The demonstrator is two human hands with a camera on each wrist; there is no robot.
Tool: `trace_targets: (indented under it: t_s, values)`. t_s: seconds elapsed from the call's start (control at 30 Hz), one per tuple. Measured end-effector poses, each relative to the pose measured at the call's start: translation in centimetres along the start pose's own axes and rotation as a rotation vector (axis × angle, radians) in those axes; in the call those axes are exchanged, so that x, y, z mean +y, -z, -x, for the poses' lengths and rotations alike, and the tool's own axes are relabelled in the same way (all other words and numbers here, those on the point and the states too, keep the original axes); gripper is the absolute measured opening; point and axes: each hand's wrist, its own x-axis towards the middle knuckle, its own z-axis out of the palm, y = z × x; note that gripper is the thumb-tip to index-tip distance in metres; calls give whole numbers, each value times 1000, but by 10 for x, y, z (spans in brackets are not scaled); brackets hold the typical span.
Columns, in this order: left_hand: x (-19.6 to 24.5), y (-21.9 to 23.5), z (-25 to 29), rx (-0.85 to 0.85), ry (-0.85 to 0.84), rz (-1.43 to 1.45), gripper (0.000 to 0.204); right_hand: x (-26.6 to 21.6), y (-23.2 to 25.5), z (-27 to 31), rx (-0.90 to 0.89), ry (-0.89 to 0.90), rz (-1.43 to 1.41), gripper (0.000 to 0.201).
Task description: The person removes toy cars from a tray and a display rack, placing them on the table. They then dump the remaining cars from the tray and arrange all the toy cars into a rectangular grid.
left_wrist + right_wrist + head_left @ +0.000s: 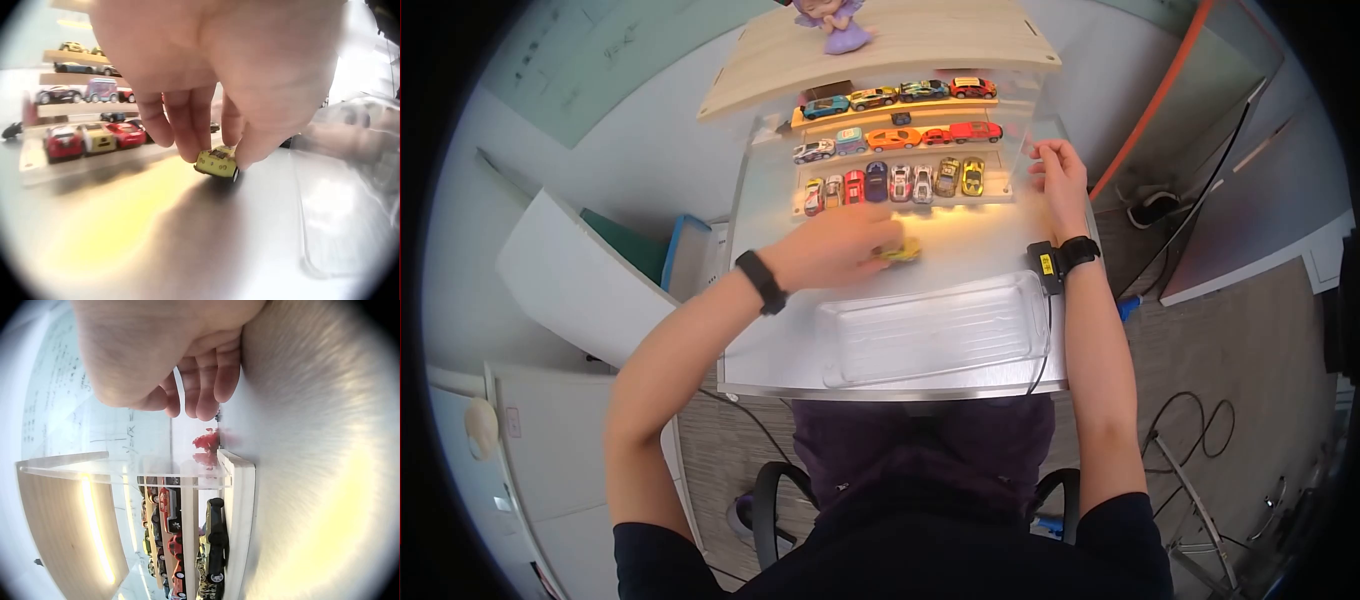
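Observation:
My left hand (835, 247) pinches a small yellow-green toy car (903, 251) between thumb and fingers, low over the table in front of the display stand. In the left wrist view the car (217, 164) shows one end with its wheels close to the tabletop. My right hand (1061, 180) is at the stand's right side, its fingers loosely bent and holding nothing. Beside it the stand's clear side panel (194, 480) shows in the right wrist view. Toy cars stand in rows on the stepped shelves, among them an orange car (894, 139) and a yellow car (972, 176).
A clear plastic tray (840, 372) lies along the table's near edge. The stand's wooden top (960, 40) carries a purple fairy figurine (847, 38). A red object (205, 445) shows past the panel in the right wrist view. A cable (1044, 350) hangs from the right wrist camera.

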Motion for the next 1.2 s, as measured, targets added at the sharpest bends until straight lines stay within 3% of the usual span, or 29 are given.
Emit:
trace_targets:
  t_s: [0.1,0.27,0.43,0.63,0.73,0.97,1.13,1.2]
  values:
    - [11,1,-42,81,-114,92,28,-2,-1,1,-2,-14,0,16]
    - [15,-14,-99,62,-272,50,26,-1,-1,0,-8,-3,18,16]
    - [10,-24,-92,84,-269,6,21,-3,-1,1,3,-18,30,16]
    - [-19,-14,-11,67,-170,56,13,-3,0,2,5,-37,33,15]
    - [-39,-17,51,139,-132,39,11,-7,0,4,20,-44,46,15]
    - [-47,-6,184,175,137,72,23,-10,0,5,26,-38,82,15]
    - [-41,-9,207,208,233,114,29,-8,1,3,26,-42,85,15]
    - [-27,-8,205,254,380,247,34,-8,-1,3,30,-54,67,15]
